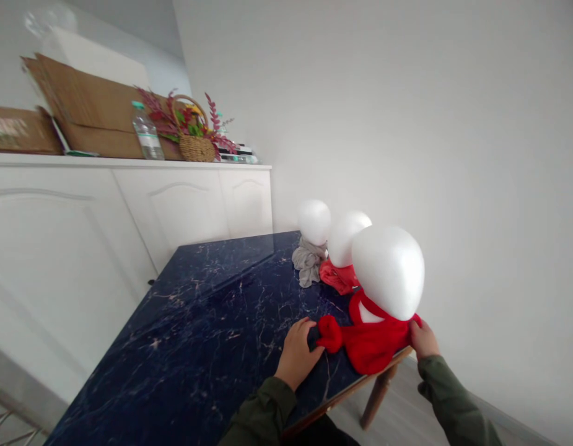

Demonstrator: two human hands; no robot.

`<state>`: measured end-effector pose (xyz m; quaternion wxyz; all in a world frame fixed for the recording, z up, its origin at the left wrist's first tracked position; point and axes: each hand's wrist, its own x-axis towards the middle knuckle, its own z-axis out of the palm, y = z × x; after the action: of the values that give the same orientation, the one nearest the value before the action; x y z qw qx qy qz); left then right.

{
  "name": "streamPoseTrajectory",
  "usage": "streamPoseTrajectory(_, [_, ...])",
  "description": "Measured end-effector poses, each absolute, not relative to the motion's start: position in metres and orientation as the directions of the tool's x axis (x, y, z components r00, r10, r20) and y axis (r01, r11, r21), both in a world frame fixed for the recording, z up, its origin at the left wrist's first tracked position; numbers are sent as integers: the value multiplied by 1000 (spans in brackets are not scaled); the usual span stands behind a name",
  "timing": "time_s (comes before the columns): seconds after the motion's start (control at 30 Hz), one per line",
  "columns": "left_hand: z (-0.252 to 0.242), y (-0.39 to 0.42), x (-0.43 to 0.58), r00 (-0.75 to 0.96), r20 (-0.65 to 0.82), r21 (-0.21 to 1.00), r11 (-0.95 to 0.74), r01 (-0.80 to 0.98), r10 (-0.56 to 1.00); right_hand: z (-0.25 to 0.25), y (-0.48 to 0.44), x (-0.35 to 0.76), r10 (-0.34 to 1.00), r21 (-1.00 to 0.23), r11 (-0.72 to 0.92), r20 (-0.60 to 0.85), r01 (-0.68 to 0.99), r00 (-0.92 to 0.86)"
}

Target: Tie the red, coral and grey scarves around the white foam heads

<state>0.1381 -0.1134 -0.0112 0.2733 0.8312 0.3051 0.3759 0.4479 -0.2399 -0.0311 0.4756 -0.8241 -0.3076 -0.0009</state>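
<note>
round the nearest white form [391, 269], red cloth [372, 348] is draped but unfastened, pinched by right hand [424, 341], touched by half-curled left hand [295, 352], grip unclear.

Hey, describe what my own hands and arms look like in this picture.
Your left hand and right hand are ungloved, with no rings or watch visible. Both arms wear long, dark olive-green sleeves, the left sleeve and right sleeve reaching about the wrists.
</note>
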Motion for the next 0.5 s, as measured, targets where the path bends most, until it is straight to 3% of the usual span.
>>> streamPoseTrajectory(0.1, [-17, -112, 135, 530, 448, 693, -654, 303, 720, -30, -237, 454, 491, -749, -467, 221, 470, 842])
streamPoseTrajectory(0.23, [-21, -112, 133, 555, 451, 670, -676, 308, 699, -32, -231, 444, 423, -689, -529, 293, 496, 858])
streamPoseTrajectory(0.37, [-20, -112, 132, 539, 436, 707, -645, 291, 721, -28, -229, 439, 487, -566, -532, 404, 630, 775])
streamPoseTrajectory(0.5, [-18, -112, 131, 520, 410, 751, -601, 274, 749, -21, -235, 446, 556, -540, -530, 360, 654, 749])
